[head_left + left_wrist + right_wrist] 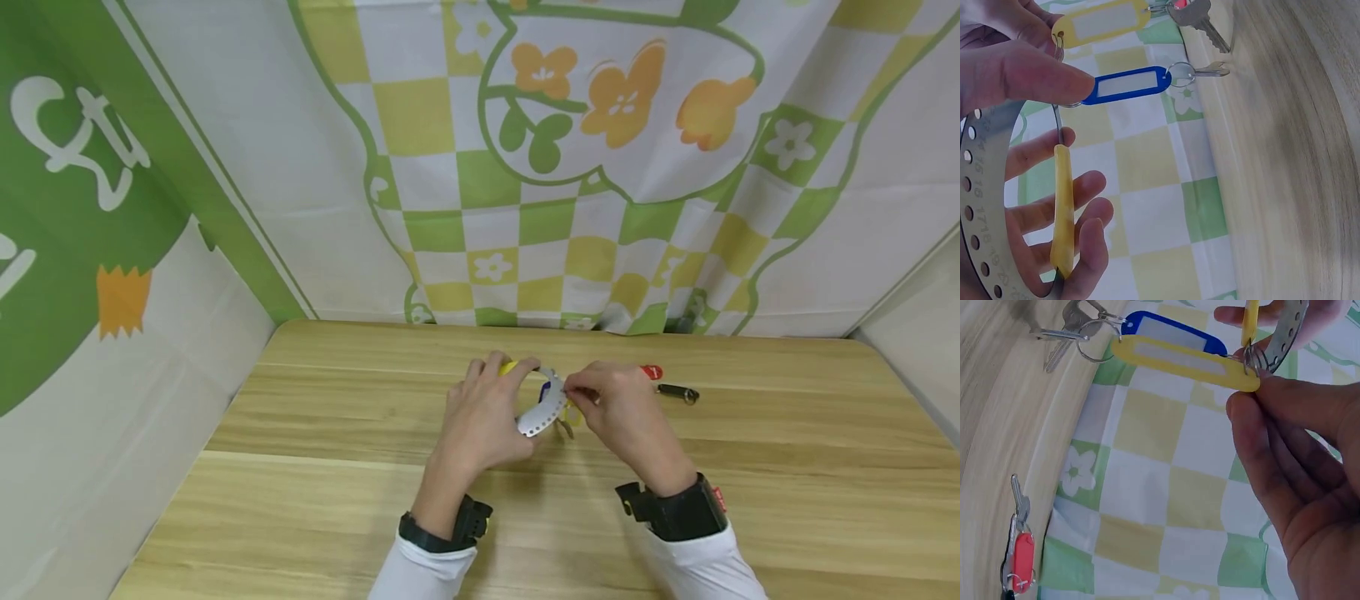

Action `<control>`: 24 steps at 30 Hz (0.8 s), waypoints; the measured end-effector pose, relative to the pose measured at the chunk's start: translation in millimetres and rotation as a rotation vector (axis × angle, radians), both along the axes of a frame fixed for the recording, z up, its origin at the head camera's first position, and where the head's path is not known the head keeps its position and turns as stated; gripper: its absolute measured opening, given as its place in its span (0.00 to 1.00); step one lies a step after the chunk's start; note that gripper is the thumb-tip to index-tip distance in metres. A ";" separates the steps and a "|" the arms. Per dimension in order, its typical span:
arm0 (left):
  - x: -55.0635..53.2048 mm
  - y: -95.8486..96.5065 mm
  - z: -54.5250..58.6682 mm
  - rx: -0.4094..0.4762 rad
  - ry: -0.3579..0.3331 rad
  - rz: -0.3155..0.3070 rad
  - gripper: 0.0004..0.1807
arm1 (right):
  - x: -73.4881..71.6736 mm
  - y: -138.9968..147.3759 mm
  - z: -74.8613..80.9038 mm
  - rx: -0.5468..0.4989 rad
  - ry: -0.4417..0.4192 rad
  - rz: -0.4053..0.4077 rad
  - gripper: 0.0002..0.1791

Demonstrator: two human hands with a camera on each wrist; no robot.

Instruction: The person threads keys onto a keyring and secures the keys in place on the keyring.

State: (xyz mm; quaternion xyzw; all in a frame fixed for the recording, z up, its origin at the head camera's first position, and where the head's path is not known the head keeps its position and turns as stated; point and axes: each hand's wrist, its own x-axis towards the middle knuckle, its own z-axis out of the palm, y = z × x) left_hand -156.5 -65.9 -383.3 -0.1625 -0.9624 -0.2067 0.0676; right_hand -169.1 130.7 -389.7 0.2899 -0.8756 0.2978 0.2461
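My left hand grips a large metal ring, a key holder with a numbered row of holes and a yellow sleeve. Its fingers curl around the sleeve. With thumb and fingertips, my right hand pinches the end of a yellow key tag beside the ring's rim. A blue key tag hangs close by, with a key on its split ring. Another key dangles from the yellow tag. Small wire loops meet the rim; whether the yellow tag's loop passes through a hole, I cannot tell.
A red key tag with keys lies on the wooden table, right of my right hand. Near it is a black tube-like object with a small ring. A patterned curtain hangs behind the table.
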 end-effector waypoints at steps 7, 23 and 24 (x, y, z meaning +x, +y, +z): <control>-0.1 0.3 0.4 0.005 -0.020 0.009 0.48 | -1.6 2.5 0.5 -0.119 -0.162 -0.046 0.07; -1.0 3.3 0.9 0.036 -0.028 0.069 0.49 | -0.3 4.0 4.3 -0.283 -0.431 -0.138 0.04; -1.1 3.5 0.8 0.037 -0.029 0.073 0.49 | 0.1 3.4 4.7 -0.294 -0.444 -0.143 0.03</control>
